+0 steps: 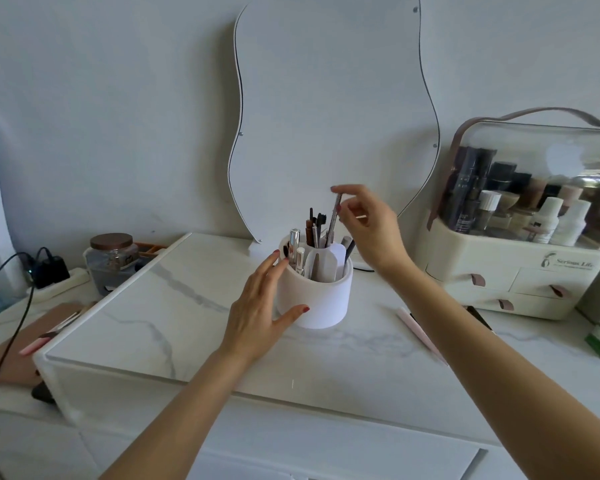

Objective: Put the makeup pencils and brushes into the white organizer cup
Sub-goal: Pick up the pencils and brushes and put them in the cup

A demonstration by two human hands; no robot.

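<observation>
One white organizer cup [314, 299], one wavy mirror [329, 109], one glass jar [111, 261], two hands.

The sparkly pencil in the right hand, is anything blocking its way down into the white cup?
Nothing visible blocks it. The sparkly pencil already points down into the white cup, pinched by the right hand. Other pencils and brushes stand beside it, and the left hand rests against the cup's outside.

Marble-patterned top [160, 327], white cup [314, 299], pink pencil [420, 332]
</observation>
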